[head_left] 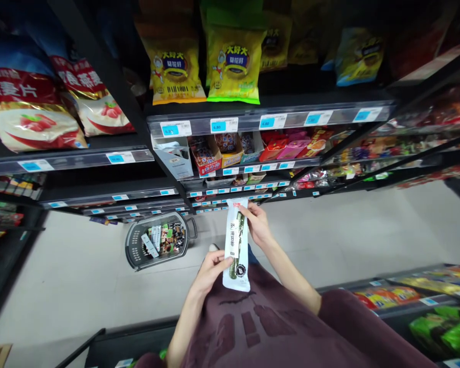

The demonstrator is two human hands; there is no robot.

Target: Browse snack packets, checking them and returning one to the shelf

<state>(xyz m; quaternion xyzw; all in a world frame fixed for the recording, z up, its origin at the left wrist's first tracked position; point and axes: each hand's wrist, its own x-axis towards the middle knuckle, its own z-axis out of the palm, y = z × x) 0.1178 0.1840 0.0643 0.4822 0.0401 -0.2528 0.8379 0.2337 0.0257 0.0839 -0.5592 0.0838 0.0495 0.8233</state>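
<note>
Pinched by the left hand [209,268] low on one edge and the right hand [257,225] near its top, a slim pale-blue packet [231,245] is held right of the basket [133,245], seemingly to keep its green-and-white printed front flat and facing up (the basket's place on the floor presumably frees both hands). Above and right of the basket, yellow bags [235,66] face outward, probably for display.

You face black shelving [302,87] at 12 o'clock, fitted with clear rails [201,125] and blue-and-white price labels [224,125]. Pale grey floor [352,225] shows at 3 and 8 o'clock. Note the low shelf [402,307] at 4 o'clock; shadow darkens your topmost shelving.
</note>
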